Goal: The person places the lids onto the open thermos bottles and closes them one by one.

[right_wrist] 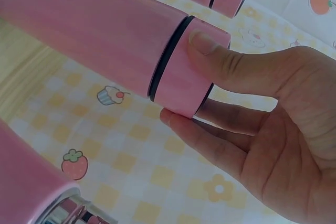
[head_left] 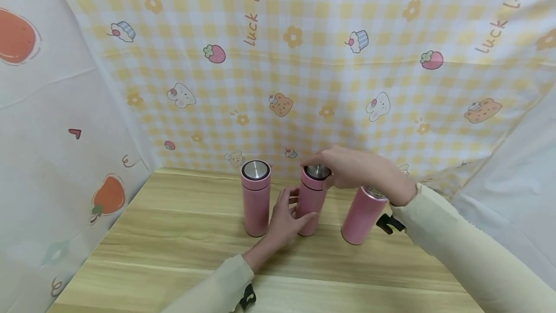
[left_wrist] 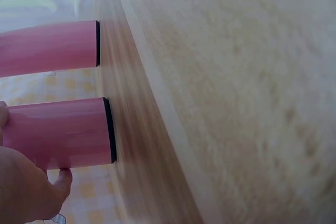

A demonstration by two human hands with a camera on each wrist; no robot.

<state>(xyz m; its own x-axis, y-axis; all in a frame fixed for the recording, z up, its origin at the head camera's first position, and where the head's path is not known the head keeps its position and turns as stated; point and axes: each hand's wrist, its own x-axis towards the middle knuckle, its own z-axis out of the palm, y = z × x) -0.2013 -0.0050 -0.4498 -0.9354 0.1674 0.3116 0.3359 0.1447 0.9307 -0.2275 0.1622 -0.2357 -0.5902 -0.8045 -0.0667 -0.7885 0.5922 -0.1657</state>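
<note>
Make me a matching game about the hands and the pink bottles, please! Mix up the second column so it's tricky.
1. Left hand
2. Right hand
3. Left bottle
4. Right bottle

A. No pink cap on it
B. Gripping the cap of the middle bottle
C. Its own cap is on, and no hand touches it
D. Holding the middle bottle's body

Right pairs: 1-D, 2-B, 3-C, 4-A
</note>
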